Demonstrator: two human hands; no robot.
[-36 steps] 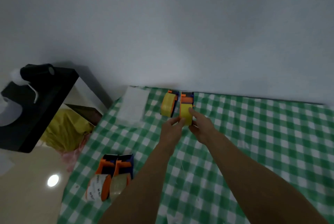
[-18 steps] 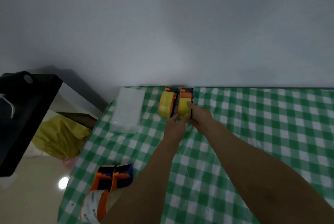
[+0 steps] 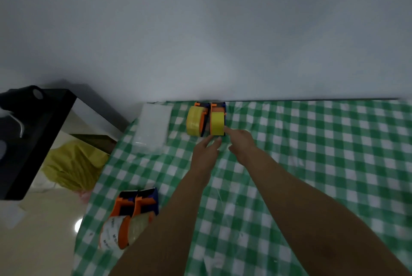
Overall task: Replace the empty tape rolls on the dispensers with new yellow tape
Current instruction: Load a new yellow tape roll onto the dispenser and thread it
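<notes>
The yellow-loaded dispenser point(image 3: 217, 123) that both hands were pinching a second ago is now standing at the far edge of the worktop point(image 3: 312, 164), against the wall point(image 3: 223, 30) and touching its yellow-loaded twin point(image 3: 194, 122), and the fingers are loosening off it. The right hand point(image 3: 242, 144) is holding nothing, its straight index finger point(image 3: 227, 130) just touching the dispenser's near corner. The left hand point(image 3: 206, 152) is lying spread, fingertips point(image 3: 217, 140) just short of the base. I am reading the job as roughly half done: two dispensers are carrying new yellow tape, while two orange-and-blue dispensers point(image 3: 145, 204) near the left edge are still wearing pale, spent-looking rolls point(image 3: 111, 233). No spare yellow roll is showing, and what the clear plastic bag point(image 3: 152, 128) is holding, I cannot tell.
</notes>
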